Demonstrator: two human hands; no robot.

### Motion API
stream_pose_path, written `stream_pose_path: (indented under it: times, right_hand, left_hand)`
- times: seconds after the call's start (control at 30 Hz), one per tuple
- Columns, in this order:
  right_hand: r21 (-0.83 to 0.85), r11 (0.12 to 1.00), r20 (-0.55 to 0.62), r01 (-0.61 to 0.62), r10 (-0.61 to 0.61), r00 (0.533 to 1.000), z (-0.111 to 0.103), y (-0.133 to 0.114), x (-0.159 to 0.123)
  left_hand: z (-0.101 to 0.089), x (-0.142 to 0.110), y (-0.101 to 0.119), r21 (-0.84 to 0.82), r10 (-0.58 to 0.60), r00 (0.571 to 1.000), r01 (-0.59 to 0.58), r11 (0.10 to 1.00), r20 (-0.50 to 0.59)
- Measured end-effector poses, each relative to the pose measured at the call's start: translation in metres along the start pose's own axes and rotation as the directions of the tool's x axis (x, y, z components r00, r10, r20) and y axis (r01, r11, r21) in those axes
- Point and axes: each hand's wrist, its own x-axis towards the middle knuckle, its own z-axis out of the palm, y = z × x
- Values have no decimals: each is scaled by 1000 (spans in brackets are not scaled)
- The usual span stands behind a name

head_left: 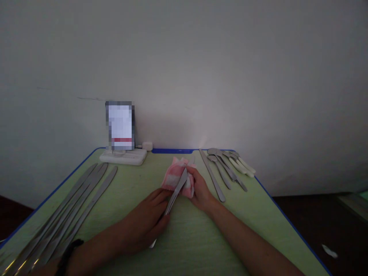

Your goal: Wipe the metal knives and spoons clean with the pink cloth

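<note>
A metal table knife [176, 190] slants over the middle of the table, its blade end away from me. My left hand [143, 222] is closed around its handle, and the handle's tip sticks out below the fingers. A pink-and-white cloth [171, 178] lies bunched behind and around the blade. My right hand [202, 191] grips the cloth, with the thumb pressed near the blade's tip. Part of the cloth and most of the right fingers are hidden behind the knife and hand.
Several long table knives [93, 203] lie side by side on the left of the green table [138, 184]. To the right are another knife [212, 174], spoons [221, 170] and white-handled cutlery [240, 165]. A blurred-out phone [120, 124] stands on a white base [129, 158] near the wall.
</note>
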Motion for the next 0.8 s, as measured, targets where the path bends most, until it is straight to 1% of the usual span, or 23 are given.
stream_pose_path:
  times: [0.17,0.3,0.5,0.6,0.8]
  right_hand:
    - [-8,1000,-60,5,-5,998,-1,1,1]
    - [-46,998,-124,49,-55,991,-1,1,1]
    - [-62,995,-142,80,-88,986,-2,3,3]
    - [-85,993,-143,81,-93,985,-4,4,3]
    - [-133,989,-103,66,-80,991,-1,3,0]
  left_hand:
    - [-1,0,3,-6,-20,1000,19,1000,-13]
    - [3,-1,2,32,-47,999,47,998,-18]
    - [8,-1,-2,55,-54,998,55,997,-29]
    - [6,-1,-1,53,-67,998,67,996,-14]
    - [1,0,3,22,-85,996,85,996,2]
